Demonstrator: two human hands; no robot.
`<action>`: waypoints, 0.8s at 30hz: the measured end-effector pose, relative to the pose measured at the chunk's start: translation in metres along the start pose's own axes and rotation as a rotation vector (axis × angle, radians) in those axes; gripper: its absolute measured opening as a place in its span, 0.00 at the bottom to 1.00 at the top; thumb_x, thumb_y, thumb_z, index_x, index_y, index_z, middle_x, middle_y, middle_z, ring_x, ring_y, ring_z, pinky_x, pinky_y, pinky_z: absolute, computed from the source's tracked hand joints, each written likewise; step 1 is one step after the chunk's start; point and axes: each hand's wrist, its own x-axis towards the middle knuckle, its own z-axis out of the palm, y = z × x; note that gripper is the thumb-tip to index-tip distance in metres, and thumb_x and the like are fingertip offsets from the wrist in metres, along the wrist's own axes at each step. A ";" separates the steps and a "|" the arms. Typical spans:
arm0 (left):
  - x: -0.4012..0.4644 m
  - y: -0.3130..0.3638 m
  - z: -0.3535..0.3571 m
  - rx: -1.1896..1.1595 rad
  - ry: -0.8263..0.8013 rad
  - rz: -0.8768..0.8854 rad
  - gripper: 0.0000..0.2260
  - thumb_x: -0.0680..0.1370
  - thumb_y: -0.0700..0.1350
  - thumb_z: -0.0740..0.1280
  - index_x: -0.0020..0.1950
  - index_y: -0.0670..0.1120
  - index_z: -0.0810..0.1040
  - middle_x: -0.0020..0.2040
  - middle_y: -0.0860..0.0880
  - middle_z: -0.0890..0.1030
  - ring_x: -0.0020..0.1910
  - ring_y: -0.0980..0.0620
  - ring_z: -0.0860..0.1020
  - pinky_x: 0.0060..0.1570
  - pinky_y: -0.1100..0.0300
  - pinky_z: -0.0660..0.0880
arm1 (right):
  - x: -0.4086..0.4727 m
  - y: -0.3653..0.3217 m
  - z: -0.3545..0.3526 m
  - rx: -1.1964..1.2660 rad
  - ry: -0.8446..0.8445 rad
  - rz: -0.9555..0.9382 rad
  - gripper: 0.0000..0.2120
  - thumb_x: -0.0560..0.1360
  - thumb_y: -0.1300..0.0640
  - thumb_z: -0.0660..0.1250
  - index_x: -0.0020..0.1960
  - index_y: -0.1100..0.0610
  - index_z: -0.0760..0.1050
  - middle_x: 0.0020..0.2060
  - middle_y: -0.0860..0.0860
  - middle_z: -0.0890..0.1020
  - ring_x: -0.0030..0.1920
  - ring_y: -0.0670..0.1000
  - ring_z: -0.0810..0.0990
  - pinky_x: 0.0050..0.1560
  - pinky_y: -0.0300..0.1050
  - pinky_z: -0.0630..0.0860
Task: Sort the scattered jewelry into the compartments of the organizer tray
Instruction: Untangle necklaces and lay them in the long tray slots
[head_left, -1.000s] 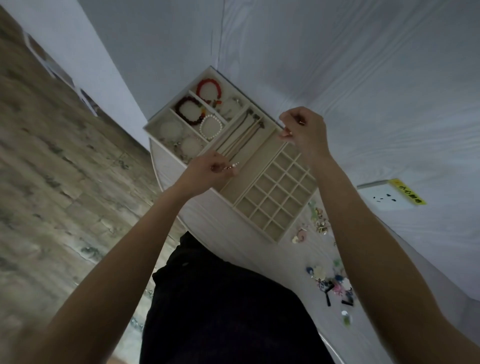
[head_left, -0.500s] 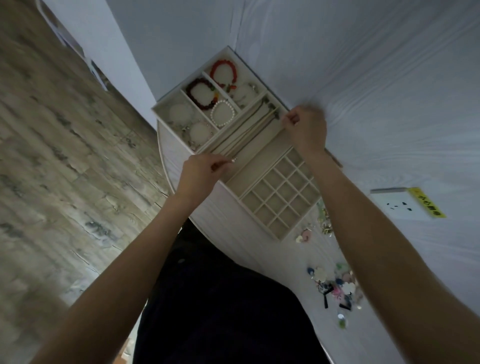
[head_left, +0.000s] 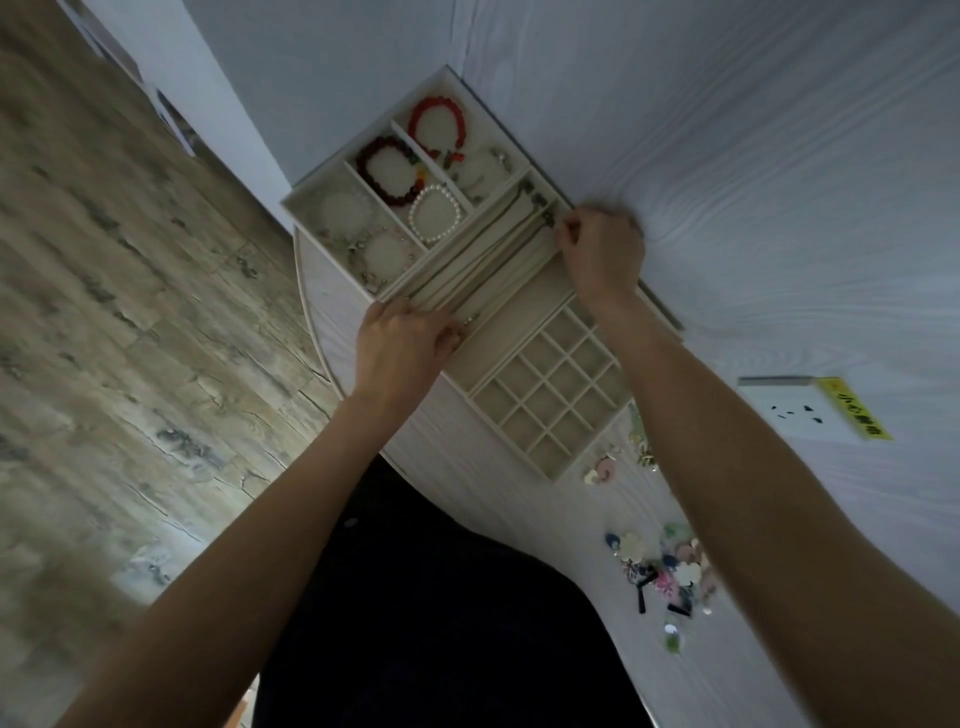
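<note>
1. Step in hand, as I read it: laying a thin necklace (head_left: 485, 280) lengthwise into one of the long slots of the organizer tray (head_left: 317, 193). Both hands are at opp. ends of that slot.
2. Left hand (head_left: 402, 340): fingers curled, pinching the near end of the chain; small pale beads show just past its fingertips (head_left: 457, 328).
3. Right hand (head_left: 602, 249): fingers curled tight at the far end of the same slot, prob. pinching the chain's other end. The view is dim there, so the grip itself is a guess.
4. Necklace runs betw. the two hands, stretched along the slot beside other chains already laid there.
5. Beyond the left hand, on the side away from the right arm: square compartments w/ a red bracelet (head_left: 436, 127), a dark bead bracelet (head_left: 389, 171) and a pearl bracelet (head_left: 435, 214); two pale ones nearer the tray's outer wall.
6. Under the right forearm, betw. both arms: the grid of small cells (head_left: 550, 395), all looking unfilled.
7. Scattered jewelry (head_left: 660, 569) lies on the tabletop (head_left: 467, 447) well back from both hands, near the right elbow; a few more pieces (head_left: 605, 467) sit just off the grid's corner.
8. Next move calls for: lower the chain flat w/o crossing its neighbours, let go at both ends, then reach back w/ the right hand to the loose pile. Small items there likely suit the grid cells.
9. Risk: a taut chain can snag the adjacent ones on release.
</note>
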 end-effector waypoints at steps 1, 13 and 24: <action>-0.001 -0.001 0.000 0.020 0.014 0.011 0.04 0.74 0.46 0.70 0.42 0.48 0.84 0.30 0.49 0.81 0.37 0.46 0.77 0.43 0.54 0.68 | 0.000 0.000 0.000 -0.015 -0.004 -0.005 0.13 0.79 0.53 0.60 0.51 0.58 0.81 0.42 0.55 0.84 0.41 0.53 0.81 0.37 0.38 0.66; -0.014 -0.009 -0.005 0.176 -0.063 0.193 0.11 0.74 0.49 0.60 0.48 0.53 0.82 0.72 0.48 0.68 0.71 0.44 0.62 0.68 0.39 0.47 | -0.027 0.001 0.000 0.081 -0.153 -0.148 0.16 0.80 0.57 0.53 0.59 0.56 0.78 0.49 0.57 0.83 0.46 0.56 0.80 0.45 0.48 0.77; -0.012 -0.016 -0.006 0.247 -0.065 0.222 0.09 0.75 0.50 0.62 0.44 0.52 0.82 0.72 0.51 0.69 0.73 0.45 0.62 0.68 0.33 0.43 | -0.010 0.002 0.004 -0.071 -0.207 -0.068 0.17 0.81 0.56 0.52 0.64 0.60 0.71 0.46 0.60 0.81 0.43 0.58 0.78 0.36 0.43 0.64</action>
